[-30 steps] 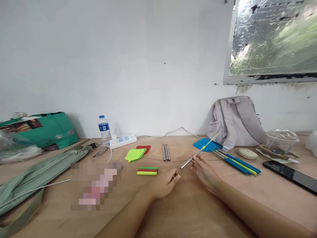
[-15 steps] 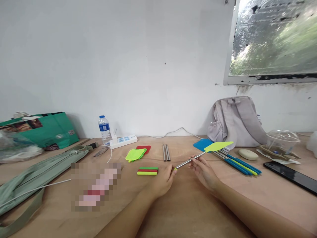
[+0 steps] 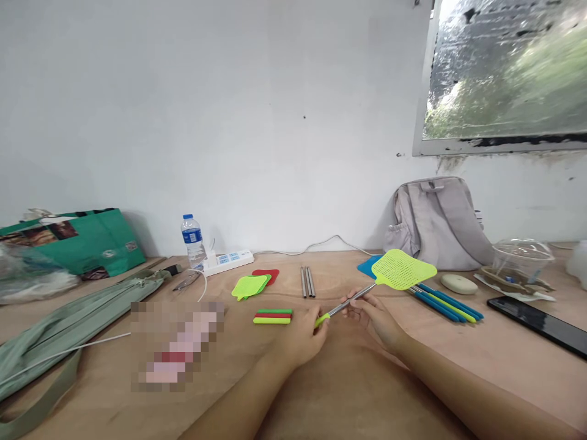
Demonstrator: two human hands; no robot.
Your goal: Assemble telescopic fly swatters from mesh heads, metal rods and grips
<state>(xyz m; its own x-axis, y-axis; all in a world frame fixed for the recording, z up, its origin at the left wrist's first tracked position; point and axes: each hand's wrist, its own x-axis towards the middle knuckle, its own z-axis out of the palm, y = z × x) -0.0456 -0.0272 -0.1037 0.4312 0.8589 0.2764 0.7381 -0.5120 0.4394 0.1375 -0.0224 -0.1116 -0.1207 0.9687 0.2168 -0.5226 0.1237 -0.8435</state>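
One yellow-green swatter (image 3: 367, 289) is held above the table (image 3: 348, 391) between both hands. Its metal rod runs from lower left to upper right, and the mesh head (image 3: 403, 270) is raised over the blue pieces at the right. The left hand (image 3: 300, 337) is pinched on the short green grip at the rod's lower end, thumb and forefinger closed around it. The right hand (image 3: 373, 315) is closed on the rod just past that, its fingertips (image 3: 353, 299) wrapped around the bare metal; the two hands are close but apart.

On the table, three loose grips (image 3: 273, 316) are counted, stacked green, red and yellow. Two or three metal rods (image 3: 307, 282) lie side by side behind them; the exact number cannot be told. A small pile of green heads (image 3: 251, 285) lies to the left with one red head (image 3: 268, 274) behind it. Several assembled blue and yellow swatters (image 3: 443, 301) lie at the right. One bottle (image 3: 192, 241), one power strip (image 3: 228, 261), one backpack (image 3: 435, 225), one phone (image 3: 541, 324) and one green bag (image 3: 76, 240) are also seen.
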